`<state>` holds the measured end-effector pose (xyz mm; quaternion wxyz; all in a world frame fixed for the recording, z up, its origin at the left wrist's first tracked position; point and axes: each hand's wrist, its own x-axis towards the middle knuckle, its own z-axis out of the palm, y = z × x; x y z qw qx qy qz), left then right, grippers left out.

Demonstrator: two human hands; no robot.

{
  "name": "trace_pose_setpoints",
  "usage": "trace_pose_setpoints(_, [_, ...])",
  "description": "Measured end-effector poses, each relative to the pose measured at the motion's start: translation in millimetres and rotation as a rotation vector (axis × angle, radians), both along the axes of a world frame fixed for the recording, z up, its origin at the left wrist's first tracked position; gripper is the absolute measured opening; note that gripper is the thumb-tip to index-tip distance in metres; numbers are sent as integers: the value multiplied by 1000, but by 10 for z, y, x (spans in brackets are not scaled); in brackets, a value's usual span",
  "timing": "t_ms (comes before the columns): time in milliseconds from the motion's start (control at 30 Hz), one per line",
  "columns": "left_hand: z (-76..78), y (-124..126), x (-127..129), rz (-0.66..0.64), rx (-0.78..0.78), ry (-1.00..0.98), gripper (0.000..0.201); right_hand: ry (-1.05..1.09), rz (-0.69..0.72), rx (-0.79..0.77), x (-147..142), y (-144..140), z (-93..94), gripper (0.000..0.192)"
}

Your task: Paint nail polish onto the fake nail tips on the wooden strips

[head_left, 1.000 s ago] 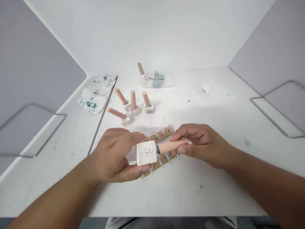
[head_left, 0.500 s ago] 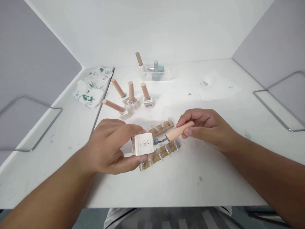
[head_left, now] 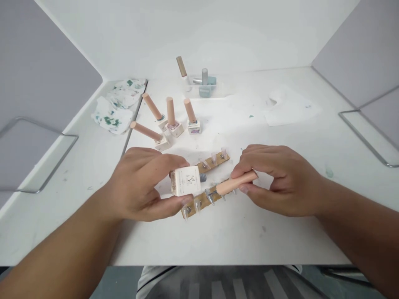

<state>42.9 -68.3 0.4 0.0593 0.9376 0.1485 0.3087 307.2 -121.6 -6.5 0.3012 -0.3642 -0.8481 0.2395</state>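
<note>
My left hand [head_left: 149, 182] grips a white nail polish bottle [head_left: 187, 181] on its side, its grey-smeared neck pointing right. In my right hand [head_left: 277, 178] is the peach-capped polish brush [head_left: 235, 182], pinched between thumb and fingers. The brush tip is at a clear, silvery false nail [head_left: 210, 197] on the nearer wooden strip [head_left: 202, 203]. Several false nails stand along that strip, the right-hand ones partly hidden by the cap and fingers. Behind it lies a second wooden strip [head_left: 215, 163] with clear nails, partly covered by the bottle and my left hand.
Several peach-capped polish bottles [head_left: 174, 128] stand farther back on the white table [head_left: 218, 241]. A clear tray [head_left: 222, 92] by the back wall holds more bottles. Stained tissues [head_left: 109, 116] lie at the left, a white sheet [head_left: 293, 112] at the right. Wire frames [head_left: 370, 137] flank both sides.
The brush has left the bottle's neck and moved down onto a false nail on the nearer strip. My left hand keeps the bottle in nearly the same place.
</note>
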Motion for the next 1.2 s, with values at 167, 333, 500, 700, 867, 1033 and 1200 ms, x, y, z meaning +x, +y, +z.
trace_pose_setpoints(167, [13, 8, -2, 2, 15, 19, 25, -24, 45, 18, -20, -28, -6, 9])
trace_pose_setpoints(333, [25, 4, 7, -11, 31, -11, 25, -59, 43, 66, -23, -46, 17, 11])
trace_pose_setpoints(500, [22, -5, 16, 5, 23, -19, 25, -70, 4, 112, -35, -78, 25, 9])
trace_pose_setpoints(700, [31, -2, 16, -1, 38, -28, 25, -131, 58, 146, -59, -131, 29, 16])
trace_pose_setpoints(867, [28, 7, 4, -13, 38, -26, 25, -131, 46, 167, -62, -164, 37, 14])
trace_pose_setpoints(1033, [31, 8, 10, -14, 32, -36, 26, -190, 27, 201, -108, -215, 55, 14])
trace_pose_setpoints(1200, [55, 26, 0, -29, 44, -30, 27, -203, 38, 195, -123, -262, 106, 21])
